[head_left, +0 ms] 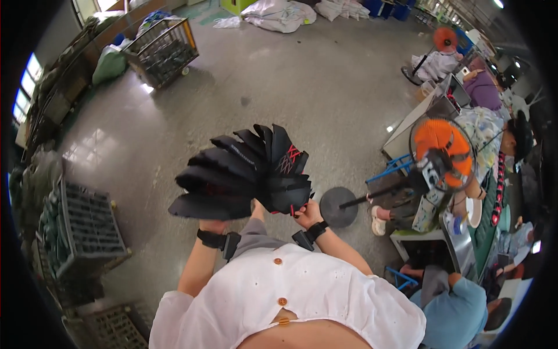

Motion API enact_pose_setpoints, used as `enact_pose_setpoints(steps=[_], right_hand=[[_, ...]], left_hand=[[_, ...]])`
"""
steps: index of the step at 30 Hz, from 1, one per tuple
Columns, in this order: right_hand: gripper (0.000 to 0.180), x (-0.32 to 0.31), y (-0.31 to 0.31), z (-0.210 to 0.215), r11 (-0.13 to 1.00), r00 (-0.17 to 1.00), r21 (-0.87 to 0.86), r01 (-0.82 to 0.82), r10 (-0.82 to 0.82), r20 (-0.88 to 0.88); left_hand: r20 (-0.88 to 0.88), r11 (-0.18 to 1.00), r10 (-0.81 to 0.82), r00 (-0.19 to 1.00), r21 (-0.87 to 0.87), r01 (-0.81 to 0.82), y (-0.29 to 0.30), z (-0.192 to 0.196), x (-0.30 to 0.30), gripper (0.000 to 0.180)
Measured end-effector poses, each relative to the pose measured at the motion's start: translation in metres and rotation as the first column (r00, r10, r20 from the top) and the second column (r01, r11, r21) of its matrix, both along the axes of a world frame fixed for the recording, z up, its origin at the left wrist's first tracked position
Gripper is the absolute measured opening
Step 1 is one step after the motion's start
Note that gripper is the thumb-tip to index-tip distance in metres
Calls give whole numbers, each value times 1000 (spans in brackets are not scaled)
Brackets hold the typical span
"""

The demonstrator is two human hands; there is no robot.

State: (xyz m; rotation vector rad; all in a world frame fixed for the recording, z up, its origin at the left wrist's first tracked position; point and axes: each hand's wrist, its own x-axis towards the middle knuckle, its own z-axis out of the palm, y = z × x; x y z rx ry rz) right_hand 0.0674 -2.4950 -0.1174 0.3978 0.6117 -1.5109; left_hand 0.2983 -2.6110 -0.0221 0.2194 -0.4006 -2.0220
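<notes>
In front of my body I hold a fanned bunch of black shoe uppers (232,166); several overlap, and red criss-cross lacing shows on one at the right. My left hand (214,225) grips the bunch from below at its near left edge, with most of its fingers hidden beneath the black pieces. At the near right edge my right hand (309,214) is closed with bent fingers on the bunch, beside a thin red strip. A black strap with a small box sits on each of my wrists.
An orange fan (443,154) stands to my right on a round base (339,207). Beyond it, people sit along a green workbench (487,232). Wheeled crates, one grey (93,224) and one brown (189,35), stand on the left. White sacks (279,14) lie far ahead.
</notes>
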Motion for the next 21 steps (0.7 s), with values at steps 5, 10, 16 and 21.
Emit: enact_pose_setpoints(steps=[5,10,16,21], right_hand=[[13,-91,-110,24,990,958,-115,81,-109,-264],[9,-194,-188,67,951,635,-270,148,-301,-712],[17,-314,-247,105,935,348,-304,183,-351,-869],[10,-431,-314,156,958,110,-251,139,-267,-957]], left_hand=[[-186,946,-262,947,144,290,-131,-18,-77,38],[-383,730,-523,761,260,632,-262,-23,-193,39],[-543,394,-655,526,349,850,-361,-33,-333,39],[-645,159,-656,392,390,907,-414,-22,-462,39]])
